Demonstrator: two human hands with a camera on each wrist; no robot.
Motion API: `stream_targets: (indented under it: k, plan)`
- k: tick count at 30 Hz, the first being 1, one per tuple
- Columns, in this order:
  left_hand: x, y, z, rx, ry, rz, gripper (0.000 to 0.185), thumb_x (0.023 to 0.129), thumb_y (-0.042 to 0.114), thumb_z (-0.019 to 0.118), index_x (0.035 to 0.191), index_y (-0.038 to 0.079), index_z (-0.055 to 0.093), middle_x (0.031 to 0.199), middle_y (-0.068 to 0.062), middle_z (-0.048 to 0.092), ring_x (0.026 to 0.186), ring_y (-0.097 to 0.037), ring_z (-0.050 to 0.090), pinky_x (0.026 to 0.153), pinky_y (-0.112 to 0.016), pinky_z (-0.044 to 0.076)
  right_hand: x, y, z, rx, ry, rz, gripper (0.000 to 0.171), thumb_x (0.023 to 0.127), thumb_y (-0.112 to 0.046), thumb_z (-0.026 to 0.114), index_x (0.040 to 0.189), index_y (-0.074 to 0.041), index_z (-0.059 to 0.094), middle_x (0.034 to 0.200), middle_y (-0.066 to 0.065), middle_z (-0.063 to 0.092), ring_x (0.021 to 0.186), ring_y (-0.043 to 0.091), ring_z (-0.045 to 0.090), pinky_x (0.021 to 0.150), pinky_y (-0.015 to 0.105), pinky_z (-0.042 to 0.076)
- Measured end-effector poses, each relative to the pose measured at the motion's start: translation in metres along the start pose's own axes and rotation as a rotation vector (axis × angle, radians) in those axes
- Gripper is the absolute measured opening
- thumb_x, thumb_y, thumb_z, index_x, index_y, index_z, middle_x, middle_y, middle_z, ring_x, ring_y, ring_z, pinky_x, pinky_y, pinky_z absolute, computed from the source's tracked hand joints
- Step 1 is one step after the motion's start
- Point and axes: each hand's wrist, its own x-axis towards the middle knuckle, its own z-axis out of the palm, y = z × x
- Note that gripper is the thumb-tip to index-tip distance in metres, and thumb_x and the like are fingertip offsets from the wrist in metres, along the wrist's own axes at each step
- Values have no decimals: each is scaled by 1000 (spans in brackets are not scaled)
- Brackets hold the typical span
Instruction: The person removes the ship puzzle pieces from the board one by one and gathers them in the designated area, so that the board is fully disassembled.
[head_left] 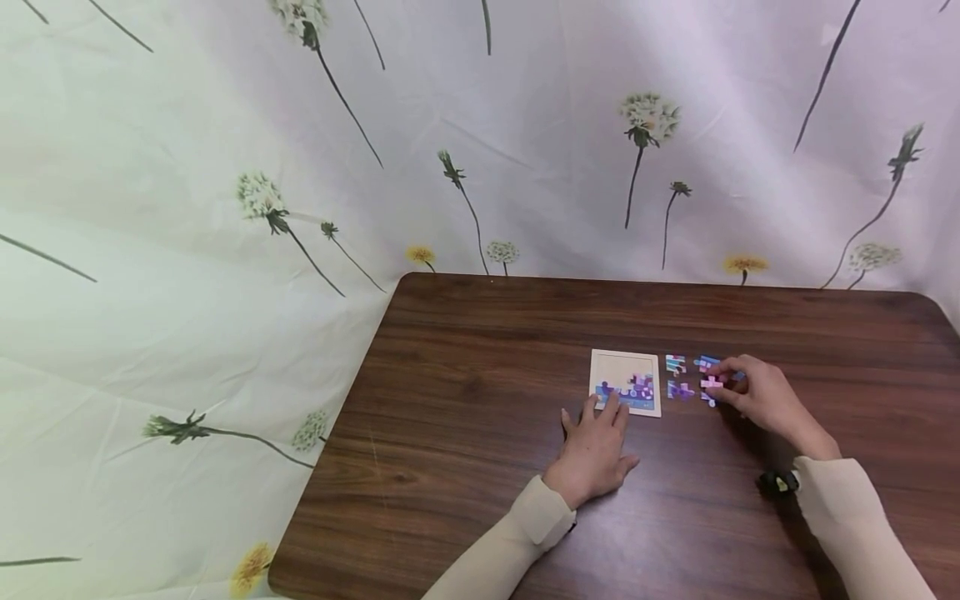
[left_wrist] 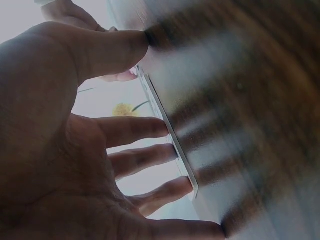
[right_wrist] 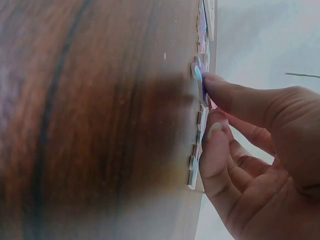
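Observation:
A square white-bordered puzzle board (head_left: 626, 353) lies on the table, with blue and purple pieces fitted along its lower part. My left hand (head_left: 595, 454) is spread, its fingertips resting on the board's near edge; the left wrist view shows those fingers (left_wrist: 142, 159) against the thin rim. To the right, my right hand (head_left: 768, 400) pinches a pink puzzle piece (head_left: 712, 382) between thumb and forefinger. In the right wrist view the thumb (right_wrist: 235, 97) touches a slightly tilted piece (right_wrist: 198, 75). Part of what lies under this hand is hidden.
Loose puzzle pieces lie between board and right hand, among them a striped piece (head_left: 676, 364) and a purple one (head_left: 680, 390). The brown wooden table (head_left: 450, 375) meets a flower-patterned curtain (head_left: 555, 167) at the back. A dark band sits at the right wrist.

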Motion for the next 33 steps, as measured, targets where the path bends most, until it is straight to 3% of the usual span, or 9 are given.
stream_targets:
  k: [9,13,20,27,33]
  plan:
    - [-1,0,-1,4,13,1,75,99,58,62,161,23,40,170,3,34,153,-27,38,108,-68,48,0,-2,1,-22,53,-37,20,90,-9,81,108,-1,74,95,13,67,71,14,58,55,23,46]
    - [-1,0,-1,14,13,-2,75,99,59,61,161,23,40,170,3,34,153,-27,39,108,-67,48,2,-5,3,-24,128,-78,17,89,-8,82,104,-4,76,94,10,69,75,12,60,61,22,47]
    - [-1,-1,0,9,40,11,75,98,58,63,160,22,42,169,3,36,151,-26,40,107,-67,48,9,-19,9,-32,238,-145,11,88,-3,80,98,-4,77,92,12,72,82,24,64,70,28,51]
    - [-2,-1,1,-12,45,16,75,97,57,66,159,21,42,168,2,37,151,-27,40,107,-69,48,20,-38,19,29,202,-182,13,88,-1,80,100,-3,76,93,12,73,83,25,68,68,28,57]
    - [-1,1,2,-30,50,6,77,95,56,69,158,20,43,167,1,38,150,-27,39,106,-70,47,28,-50,30,52,114,-190,14,92,-4,77,106,-3,75,99,12,74,85,24,68,70,32,56]
